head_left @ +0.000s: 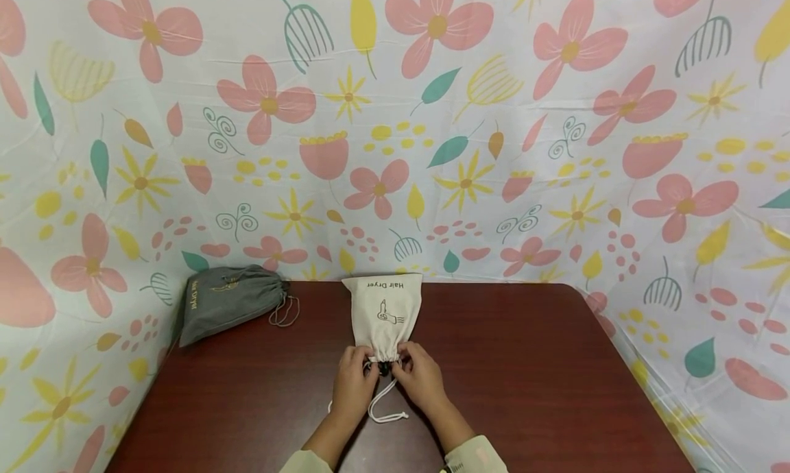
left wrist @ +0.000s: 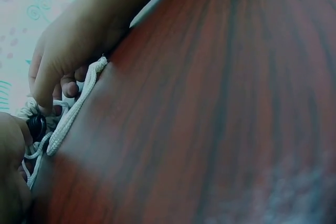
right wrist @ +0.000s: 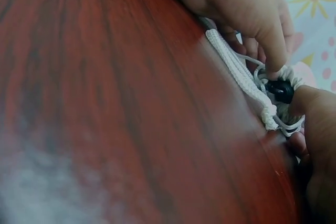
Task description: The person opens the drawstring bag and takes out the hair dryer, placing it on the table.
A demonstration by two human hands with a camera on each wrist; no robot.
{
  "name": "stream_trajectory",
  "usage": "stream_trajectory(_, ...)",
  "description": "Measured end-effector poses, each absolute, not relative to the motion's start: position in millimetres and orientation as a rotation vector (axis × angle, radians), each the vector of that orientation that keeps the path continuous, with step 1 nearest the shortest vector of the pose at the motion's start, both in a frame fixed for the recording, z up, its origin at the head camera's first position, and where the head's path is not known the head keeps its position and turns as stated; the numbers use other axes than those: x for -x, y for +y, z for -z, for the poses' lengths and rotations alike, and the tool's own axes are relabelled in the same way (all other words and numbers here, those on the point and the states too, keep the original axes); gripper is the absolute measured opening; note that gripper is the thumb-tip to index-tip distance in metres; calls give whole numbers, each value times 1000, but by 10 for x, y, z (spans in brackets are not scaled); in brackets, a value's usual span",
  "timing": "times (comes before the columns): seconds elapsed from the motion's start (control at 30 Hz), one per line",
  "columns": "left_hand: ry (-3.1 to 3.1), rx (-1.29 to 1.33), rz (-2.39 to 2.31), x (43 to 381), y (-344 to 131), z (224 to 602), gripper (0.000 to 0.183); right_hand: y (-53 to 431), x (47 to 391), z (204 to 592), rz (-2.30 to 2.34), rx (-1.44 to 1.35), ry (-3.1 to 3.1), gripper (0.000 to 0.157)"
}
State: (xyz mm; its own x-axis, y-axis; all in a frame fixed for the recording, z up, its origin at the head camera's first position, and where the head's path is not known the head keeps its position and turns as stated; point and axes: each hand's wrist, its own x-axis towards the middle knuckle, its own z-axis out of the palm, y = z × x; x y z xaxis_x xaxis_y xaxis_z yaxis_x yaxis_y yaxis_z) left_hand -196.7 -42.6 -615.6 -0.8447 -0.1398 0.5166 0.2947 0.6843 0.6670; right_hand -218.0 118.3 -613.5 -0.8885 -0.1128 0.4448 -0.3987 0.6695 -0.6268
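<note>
A cream drawstring bag [head_left: 385,315] printed "Hair Dryer" lies on the table, its gathered mouth toward me. My left hand [head_left: 354,384] pinches the left side of the mouth, and my right hand [head_left: 422,380] pinches the right side. Between the fingers a black, glossy thing [right wrist: 281,91] shows in the puckered opening; the rest of it is hidden. A white cord [head_left: 385,417] loops from the mouth onto the table in front. In the left wrist view the knotted cord end [left wrist: 100,62] lies below the right hand.
A grey drawstring bag [head_left: 231,301], also printed "Hair Dryer" and bulging, lies at the back left of the dark red wooden table [head_left: 524,370]. Its thin cord [head_left: 285,312] trails to the right. A flower-patterned cloth [head_left: 395,130] hangs behind and along both sides.
</note>
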Motion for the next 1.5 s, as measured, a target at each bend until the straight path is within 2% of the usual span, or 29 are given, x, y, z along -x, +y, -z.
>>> stream_trajectory(1.5, -2357, 82, 1187, 1915, -455, 6128, 18, 1228, 2160, 6144, -1277, -317, -2447, 29)
